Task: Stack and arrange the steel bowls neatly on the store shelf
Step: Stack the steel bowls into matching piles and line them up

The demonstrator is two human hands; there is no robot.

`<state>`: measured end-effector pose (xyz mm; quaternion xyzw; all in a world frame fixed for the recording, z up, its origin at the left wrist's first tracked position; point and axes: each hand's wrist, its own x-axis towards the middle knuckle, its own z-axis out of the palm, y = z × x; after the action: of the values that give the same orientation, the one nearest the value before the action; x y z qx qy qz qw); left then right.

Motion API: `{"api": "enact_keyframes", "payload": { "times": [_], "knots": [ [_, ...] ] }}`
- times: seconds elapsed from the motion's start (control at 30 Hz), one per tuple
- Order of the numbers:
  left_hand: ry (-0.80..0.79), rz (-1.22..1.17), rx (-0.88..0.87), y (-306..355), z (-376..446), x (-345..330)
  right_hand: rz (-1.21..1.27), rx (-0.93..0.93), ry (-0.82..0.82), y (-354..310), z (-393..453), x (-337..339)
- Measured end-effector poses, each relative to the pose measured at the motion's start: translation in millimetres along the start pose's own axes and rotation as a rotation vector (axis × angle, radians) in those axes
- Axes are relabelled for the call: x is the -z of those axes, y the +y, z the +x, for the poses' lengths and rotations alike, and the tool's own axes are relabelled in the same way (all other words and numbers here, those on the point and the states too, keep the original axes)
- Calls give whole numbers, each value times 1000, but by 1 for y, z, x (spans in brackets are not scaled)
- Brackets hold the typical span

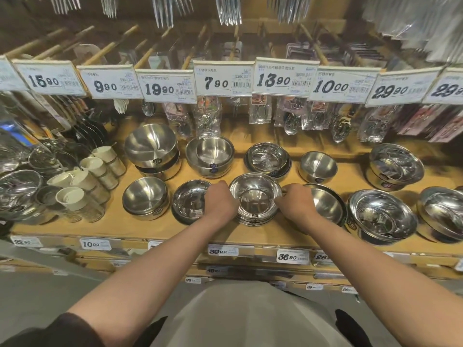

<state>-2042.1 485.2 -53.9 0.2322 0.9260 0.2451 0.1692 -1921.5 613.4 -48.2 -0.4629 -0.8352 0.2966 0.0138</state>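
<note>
A short stack of shiny steel bowls [255, 196] sits in the front row of the wooden shelf [150, 226], at its middle. My left hand [220, 201] grips the stack's left rim and my right hand [295, 204] grips its right rim. Left of it stand a polished bowl [189, 202] and a brushed bowl [145, 197]. To the right, partly behind my right hand, lies a brushed bowl [325, 205], then two wide shiny bowls [380, 216] [443, 212]. The back row holds several more bowl stacks [151, 149] [210, 155] [269, 157] [318, 166] [395, 166].
Cream cups [82, 181] lie in rows at the left, beside strainers and pans [30, 171]. Price cards [224, 77] hang on hooks above the bowls, with bagged cutlery [260, 113] below them. The shelf's front edge carries price labels [292, 256].
</note>
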Motion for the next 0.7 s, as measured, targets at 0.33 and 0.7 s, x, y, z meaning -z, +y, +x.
{"api": "enact_keyframes", "payload": {
  "times": [0.33, 0.7],
  "knots": [
    [4, -77, 4, -1, -6, 3, 67, 111, 45, 7, -1, -4],
    [-37, -118, -24, 7, -31, 24, 266, -2, 51, 28, -29, 23]
  ]
}}
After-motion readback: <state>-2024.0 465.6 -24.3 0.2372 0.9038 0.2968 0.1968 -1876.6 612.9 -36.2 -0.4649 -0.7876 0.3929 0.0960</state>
